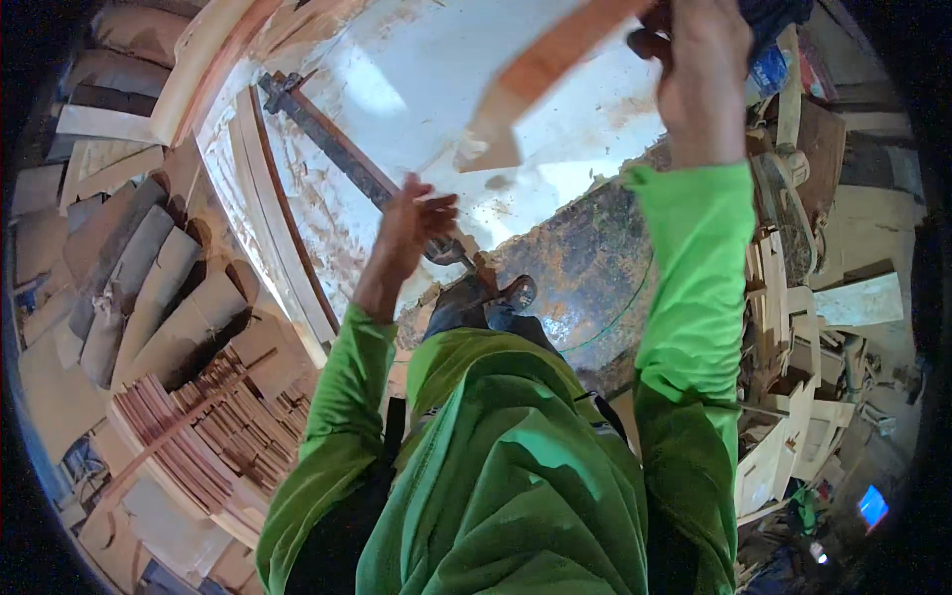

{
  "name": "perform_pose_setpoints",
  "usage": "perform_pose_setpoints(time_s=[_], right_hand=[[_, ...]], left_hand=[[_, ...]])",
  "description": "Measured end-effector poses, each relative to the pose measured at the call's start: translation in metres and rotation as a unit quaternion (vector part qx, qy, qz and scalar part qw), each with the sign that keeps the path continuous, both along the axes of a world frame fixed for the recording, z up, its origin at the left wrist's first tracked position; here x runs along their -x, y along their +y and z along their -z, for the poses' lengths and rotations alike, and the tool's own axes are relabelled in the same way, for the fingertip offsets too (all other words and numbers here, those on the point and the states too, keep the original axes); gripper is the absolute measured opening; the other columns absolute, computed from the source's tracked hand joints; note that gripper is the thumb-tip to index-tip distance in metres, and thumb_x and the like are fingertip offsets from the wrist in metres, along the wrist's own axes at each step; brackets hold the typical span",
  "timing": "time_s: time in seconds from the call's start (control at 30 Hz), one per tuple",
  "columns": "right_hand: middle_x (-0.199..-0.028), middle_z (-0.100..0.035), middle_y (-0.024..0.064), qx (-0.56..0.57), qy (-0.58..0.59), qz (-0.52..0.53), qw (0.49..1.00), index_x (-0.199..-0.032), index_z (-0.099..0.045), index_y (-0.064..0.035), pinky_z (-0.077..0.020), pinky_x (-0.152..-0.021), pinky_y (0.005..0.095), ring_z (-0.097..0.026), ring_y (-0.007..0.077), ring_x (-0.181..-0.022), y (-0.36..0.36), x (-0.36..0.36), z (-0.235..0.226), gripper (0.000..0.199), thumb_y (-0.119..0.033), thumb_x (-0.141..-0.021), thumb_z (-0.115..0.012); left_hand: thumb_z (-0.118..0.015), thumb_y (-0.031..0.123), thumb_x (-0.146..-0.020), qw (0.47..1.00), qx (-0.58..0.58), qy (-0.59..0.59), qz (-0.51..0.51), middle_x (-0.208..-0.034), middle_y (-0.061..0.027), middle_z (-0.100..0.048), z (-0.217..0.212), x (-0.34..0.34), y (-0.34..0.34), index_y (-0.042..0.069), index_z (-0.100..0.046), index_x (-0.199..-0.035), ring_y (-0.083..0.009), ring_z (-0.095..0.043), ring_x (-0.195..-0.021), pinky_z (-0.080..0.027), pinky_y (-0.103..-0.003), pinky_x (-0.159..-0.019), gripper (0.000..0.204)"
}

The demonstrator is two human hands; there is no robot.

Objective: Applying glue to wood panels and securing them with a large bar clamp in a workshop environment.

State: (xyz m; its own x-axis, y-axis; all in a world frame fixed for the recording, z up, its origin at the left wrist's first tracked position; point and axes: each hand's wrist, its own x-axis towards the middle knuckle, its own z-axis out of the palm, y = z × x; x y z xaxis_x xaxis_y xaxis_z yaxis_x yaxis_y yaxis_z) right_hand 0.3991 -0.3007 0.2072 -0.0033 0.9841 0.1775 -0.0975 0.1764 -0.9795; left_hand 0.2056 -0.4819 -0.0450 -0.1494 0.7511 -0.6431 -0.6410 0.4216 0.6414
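Observation:
My left hand (412, 233), fingers apart and a little blurred, hovers over a long dark metal bar clamp (337, 144) lying slanted on the white work surface (426, 59). Whether it touches the bar is unclear. Up at the top right is my right hand (702, 69), its fingers partly hidden and smeared by motion. Beside it a flat, reddish-brown board (550, 67) slants down to the left, its pale lower end over the surface. I cannot tell if the right hand grips it. Something dark (778, 20) shows just past that hand.
Long curved wooden strips (268, 208) run along the left edge of the surface. Dark curved wood pieces (188, 297) and stacked thin slats (228, 426) lie further left. Wood scraps (783, 397) crowd the right. A green cord (630, 307) crosses the stained near part.

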Motion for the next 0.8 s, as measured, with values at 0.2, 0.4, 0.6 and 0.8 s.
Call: perform_pose_setpoints(time_s=[0.2,0.4,0.6,0.8], right_hand=[[-0.107,-0.06,0.0069,-0.035,0.013,0.0,0.999,-0.117,-0.056,0.0,-0.0444,-0.081,0.0252,-0.056,0.014,-0.093,-0.001,-0.043,0.015,0.04,-0.022,-0.087,-0.069],[-0.114,-0.06,0.0089,-0.04,-0.022,0.042,0.998,-0.125,-0.049,0.0031,-0.0462,-0.084,0.0292,-0.057,0.0174,-0.1,-0.007,-0.081,0.035,0.043,-0.014,-0.088,-0.065],[-0.127,-0.055,0.0126,-0.031,-0.069,0.114,0.991,-0.134,-0.043,0.0045,-0.0396,-0.099,0.0327,-0.052,0.0207,-0.112,-0.007,-0.127,0.085,0.05,-0.013,-0.091,-0.061],[-0.121,-0.059,0.0132,-0.047,-0.13,0.194,0.971,-0.127,-0.051,0.0069,-0.0431,-0.095,0.0322,-0.054,0.0196,-0.107,-0.013,-0.122,0.125,0.043,-0.012,-0.09,-0.063]], left_hand=[[-0.058,0.035,-0.094,0.925,-0.029,-0.364,-0.106,-0.113,-0.0331,-0.051,0.061,-0.021,0.035,-0.008,-0.022,-0.124,-0.0385,-0.06,-0.104,-0.054,-0.04,-0.092,0.064],[-0.06,0.017,-0.093,0.973,-0.037,-0.214,-0.082,-0.106,-0.0135,-0.057,0.06,-0.024,0.063,0.0,-0.051,-0.11,-0.025,-0.058,-0.101,-0.056,-0.032,-0.085,0.026],[-0.061,0.016,-0.092,0.971,-0.114,-0.194,-0.076,-0.09,-0.0079,-0.061,0.103,-0.012,0.098,0.009,-0.056,-0.097,-0.0209,-0.06,-0.084,-0.053,-0.036,-0.075,0.01],[-0.062,0.008,-0.09,0.975,-0.112,-0.103,-0.16,-0.089,-0.0097,-0.057,0.103,0.001,0.117,0.011,-0.04,-0.13,-0.0221,-0.057,-0.085,-0.051,-0.041,-0.077,0.046]])
